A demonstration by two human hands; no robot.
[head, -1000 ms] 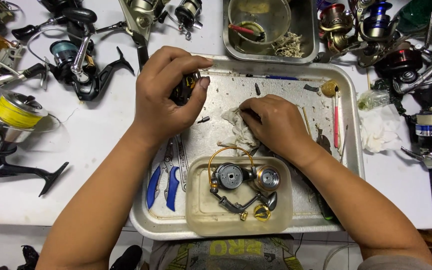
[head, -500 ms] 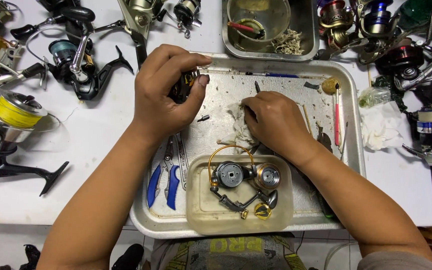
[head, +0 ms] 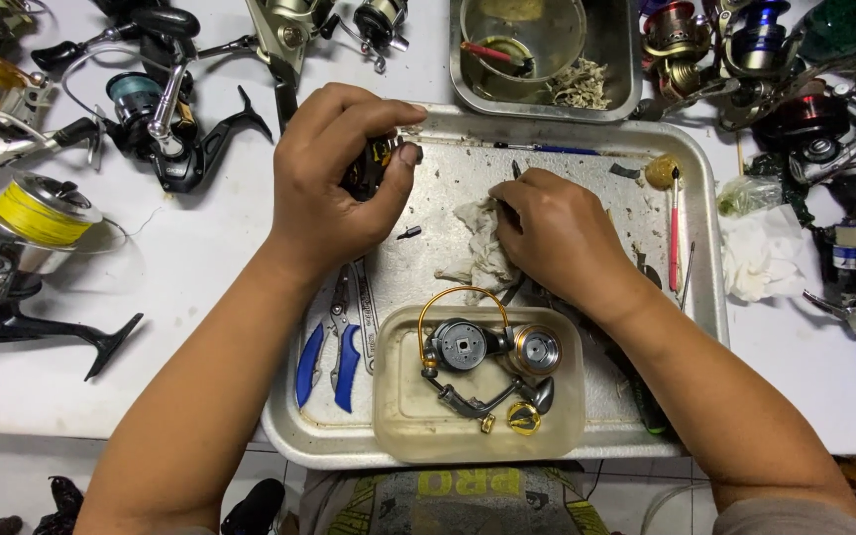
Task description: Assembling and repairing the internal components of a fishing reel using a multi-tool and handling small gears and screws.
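Observation:
My left hand (head: 334,178) is closed around a small dark reel part (head: 367,168) with a bit of gold, held over the far left corner of the metal tray (head: 697,248). My right hand (head: 557,233) presses on a crumpled dirty white rag (head: 480,248) in the tray's middle, with a thin dark tool poking out past its fingers. Just in front of both hands stands a clear plastic tub (head: 403,406) that holds a dismantled reel rotor, a gold bail wire and small gold parts.
Blue-handled pliers (head: 334,347) lie at the tray's left side; a red-handled tool (head: 674,233) at its right. Several fishing reels crowd the white table, one with yellow line (head: 37,213). A smaller metal tray with a bowl (head: 522,40) stands behind. White tissue (head: 760,258) lies right.
My right hand has slid a little left and away from me over the rag. My left hand keeps its hold on the reel part, nearly in place.

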